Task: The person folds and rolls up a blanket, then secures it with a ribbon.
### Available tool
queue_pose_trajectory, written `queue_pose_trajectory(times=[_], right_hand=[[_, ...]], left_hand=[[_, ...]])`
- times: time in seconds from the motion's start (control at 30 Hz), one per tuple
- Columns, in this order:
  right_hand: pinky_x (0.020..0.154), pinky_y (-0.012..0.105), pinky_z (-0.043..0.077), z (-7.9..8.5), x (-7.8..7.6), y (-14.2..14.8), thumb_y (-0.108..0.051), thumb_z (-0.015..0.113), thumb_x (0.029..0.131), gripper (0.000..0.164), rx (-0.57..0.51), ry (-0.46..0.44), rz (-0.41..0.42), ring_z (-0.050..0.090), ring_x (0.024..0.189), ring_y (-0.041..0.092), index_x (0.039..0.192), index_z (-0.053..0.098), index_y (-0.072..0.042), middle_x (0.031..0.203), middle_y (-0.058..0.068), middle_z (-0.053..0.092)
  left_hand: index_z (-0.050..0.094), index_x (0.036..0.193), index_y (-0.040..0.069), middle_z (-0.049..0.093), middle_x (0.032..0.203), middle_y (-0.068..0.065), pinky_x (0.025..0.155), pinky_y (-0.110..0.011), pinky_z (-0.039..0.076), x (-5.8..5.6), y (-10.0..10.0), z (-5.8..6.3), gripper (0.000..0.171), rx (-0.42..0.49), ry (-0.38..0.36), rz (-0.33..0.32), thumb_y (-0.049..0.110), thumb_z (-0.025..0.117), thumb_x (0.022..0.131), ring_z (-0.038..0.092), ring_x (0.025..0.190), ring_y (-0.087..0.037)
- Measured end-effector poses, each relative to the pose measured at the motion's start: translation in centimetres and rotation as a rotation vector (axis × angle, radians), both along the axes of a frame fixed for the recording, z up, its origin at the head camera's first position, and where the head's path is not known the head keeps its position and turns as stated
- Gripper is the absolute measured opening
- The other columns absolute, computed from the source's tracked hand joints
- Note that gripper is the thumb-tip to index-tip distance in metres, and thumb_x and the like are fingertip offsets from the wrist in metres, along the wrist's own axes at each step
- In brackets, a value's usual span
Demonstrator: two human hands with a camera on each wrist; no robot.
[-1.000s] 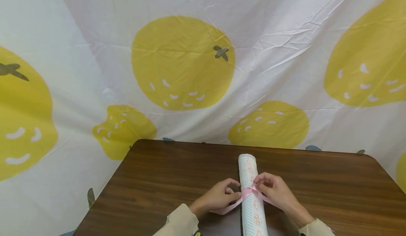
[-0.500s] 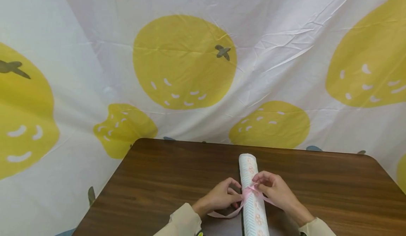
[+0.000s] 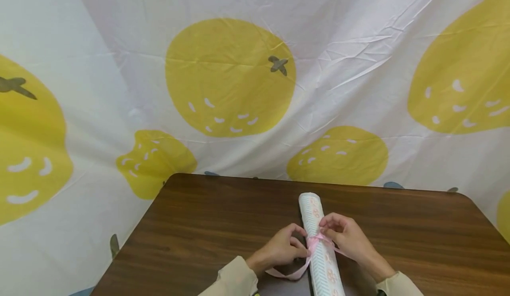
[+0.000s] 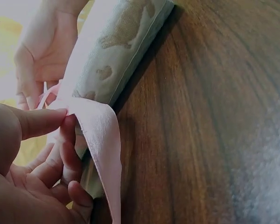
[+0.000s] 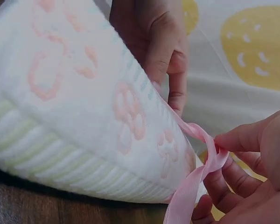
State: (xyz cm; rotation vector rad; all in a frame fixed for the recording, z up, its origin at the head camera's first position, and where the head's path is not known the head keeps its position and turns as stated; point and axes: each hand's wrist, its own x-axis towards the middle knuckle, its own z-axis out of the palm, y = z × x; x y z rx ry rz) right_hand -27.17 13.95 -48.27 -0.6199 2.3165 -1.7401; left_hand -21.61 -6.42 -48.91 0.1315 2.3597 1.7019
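Observation:
A white rolled towel (image 3: 324, 260), patterned with pale chevrons and pinkish prints, lies lengthwise on the brown table. Round its middle runs a pink ribbon (image 3: 314, 241), crossed on top. From the left, my left hand (image 3: 280, 246) pinches the ribbon between thumb and forefinger; in the left wrist view a loose tail of the ribbon (image 4: 105, 140) hangs past the fingers. On the other side my right hand (image 3: 347, 238) pinches a twisted loop of the ribbon (image 5: 210, 156), which shows close up in the right wrist view. The towel's underside is hidden.
The wood-grain table (image 3: 215, 216) has rounded far corners. Behind it hangs a white cloth (image 3: 247, 154) printed with large yellow fruit. Cream sleeves (image 3: 235, 278) cover both forearms at the bottom edge.
My left hand has shifted slightly right, and the towel's near end has swung a little right. The ribbon's left tail now hangs in a slacker curve. The right hand has barely moved.

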Motion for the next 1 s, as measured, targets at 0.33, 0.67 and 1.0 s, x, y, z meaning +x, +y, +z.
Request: queue_pose_trajectory(times=[0.33, 0.67, 1.0], right_hand=[[0.069, 0.025, 0.051, 0.0, -0.2, 0.6, 0.000, 0.063, 0.090, 0.009, 0.038, 0.028, 0.036, 0.061, 0.078, 0.011, 0.099, 0.063, 0.001, 0.093, 0.011, 0.067], [0.061, 0.026, 0.050, 0.9, -0.6, 1.3, -0.002, 0.060, 0.094, 0.010, 0.049, 0.049, 0.185, 0.057, 0.070, 0.011, 0.102, 0.058, 0.003, 0.080, 0.008, 0.060], [0.062, 0.024, 0.050, 2.1, -0.6, 2.3, -0.003, 0.060, 0.094, 0.008, 0.185, -0.010, 0.318, 0.055, 0.068, 0.011, 0.096, 0.062, 0.004, 0.076, 0.004, 0.059]], left_hand=[[0.055, 0.114, 0.004, 0.068, 0.078, -0.007, 0.057, -0.021, 0.044, -0.2, -0.3, -0.3, 0.029, 0.042, 0.002, 0.043, -0.003, 0.057, 0.086, 0.071, 0.069, -0.019], [0.060, 0.111, 0.008, 0.059, 0.072, -0.002, 0.052, -0.022, 0.039, -0.4, -0.9, -0.8, 0.026, -0.021, 0.025, 0.059, -0.002, 0.057, 0.087, 0.054, 0.058, -0.010], [0.064, 0.116, 0.004, 0.056, 0.071, -0.001, 0.058, -0.020, 0.040, 0.0, -1.1, -1.2, 0.026, 0.003, 0.056, 0.005, -0.001, 0.057, 0.091, 0.052, 0.062, -0.009]])
